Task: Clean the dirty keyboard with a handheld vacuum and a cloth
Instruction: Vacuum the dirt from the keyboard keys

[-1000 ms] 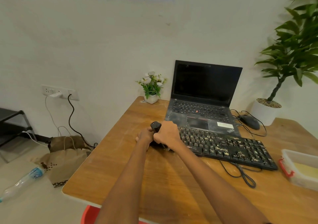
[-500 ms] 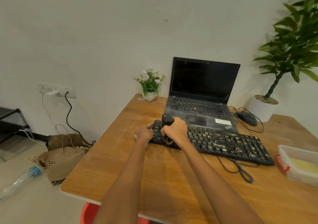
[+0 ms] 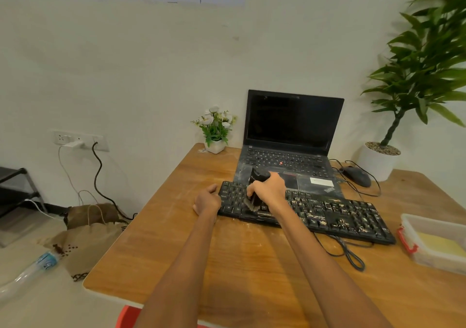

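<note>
I am gripping the vacuum [image 3: 257,176] in my right hand [image 3: 269,191], fingers wrapped round its black body, nozzle and brush end down on the left part of the keyboard [image 3: 327,211]. My left hand [image 3: 207,200] is resting against the keyboard's left edge, bracing it; whether its fingers are curling round the edge I cannot tell.

Handling, as I judge it: the vacuum is looking light and rigid, fit for one hand, best held mid-body as now. The keyboard is looking stiff and light, so likely to slide on the table [image 3: 176,247] unless braced at an end. Its keycaps could snag the brush.

Count: one vacuum, one keyboard, crumbs lying thickly over its middle and right keys. I am seeing no cloth. One laptop [image 3: 292,136], one mouse [image 3: 356,175], one plastic box [image 3: 433,242], two potted plants.
</note>
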